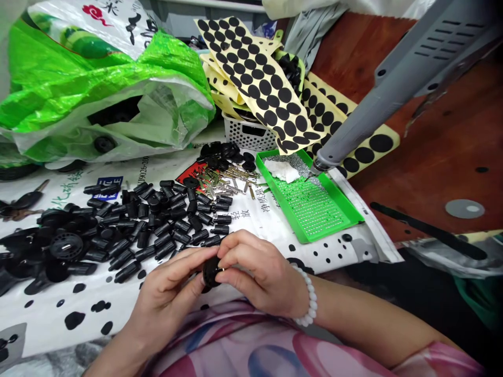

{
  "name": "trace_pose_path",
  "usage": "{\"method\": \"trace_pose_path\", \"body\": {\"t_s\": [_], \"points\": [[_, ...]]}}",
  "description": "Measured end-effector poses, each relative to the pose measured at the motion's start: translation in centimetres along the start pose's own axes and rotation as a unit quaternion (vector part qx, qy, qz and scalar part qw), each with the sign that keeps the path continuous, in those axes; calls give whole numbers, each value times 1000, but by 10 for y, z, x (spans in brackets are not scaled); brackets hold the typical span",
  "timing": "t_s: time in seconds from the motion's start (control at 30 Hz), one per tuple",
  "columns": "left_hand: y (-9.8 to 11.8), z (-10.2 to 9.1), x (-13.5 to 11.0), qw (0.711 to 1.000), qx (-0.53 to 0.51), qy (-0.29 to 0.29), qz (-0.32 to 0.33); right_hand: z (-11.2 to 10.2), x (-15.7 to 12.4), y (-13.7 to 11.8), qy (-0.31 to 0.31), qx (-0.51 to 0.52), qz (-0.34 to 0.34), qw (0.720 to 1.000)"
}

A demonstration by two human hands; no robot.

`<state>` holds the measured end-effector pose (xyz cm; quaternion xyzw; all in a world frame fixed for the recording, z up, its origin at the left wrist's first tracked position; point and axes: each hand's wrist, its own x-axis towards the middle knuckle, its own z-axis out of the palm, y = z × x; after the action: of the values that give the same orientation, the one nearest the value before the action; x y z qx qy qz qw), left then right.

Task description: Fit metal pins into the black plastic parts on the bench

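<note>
My left hand (167, 293) is closed around the edge of a small round black plastic part (211, 272), thumb below and fingers on top. Against its right side, my right hand (255, 264) pinches with thumb and fingertips; a tiny bright metal piece (222, 269) glints there, mostly hidden by the fingers. Just beyond the hands lies a loose pile of short black ribbed plastic cylinders (163, 225). Larger round black pieces (66, 248) are heaped at its left. Small flat metal pins (231, 180) are scattered behind the pile.
A green tray (304, 230) holds rows of tiny screws and a white scrap. Over it hangs a grey electric screwdriver (353, 125). Behind are a white basket (245, 137), sheets of black round stickers (255, 73) and a green-white sack (157, 89). Black pliers (25, 201) lie far left.
</note>
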<state>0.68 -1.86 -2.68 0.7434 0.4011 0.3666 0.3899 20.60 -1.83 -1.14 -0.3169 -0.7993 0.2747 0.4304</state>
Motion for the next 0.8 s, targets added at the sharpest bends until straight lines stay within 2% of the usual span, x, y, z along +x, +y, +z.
{"method": "trace_pose_path", "body": {"t_s": [0.17,0.43,0.63,0.8], "points": [[-3,6,1,994,82,52,46,8,-2,-1,35,11,31,999],[-7,7,2,958,246,114,91,19,-1,1,73,-50,-20,996],[-3,7,2,956,233,113,134,12,2,-1,35,-99,-55,993],[-5,13,1,969,187,124,106,12,2,1,29,-102,-63,992]]}}
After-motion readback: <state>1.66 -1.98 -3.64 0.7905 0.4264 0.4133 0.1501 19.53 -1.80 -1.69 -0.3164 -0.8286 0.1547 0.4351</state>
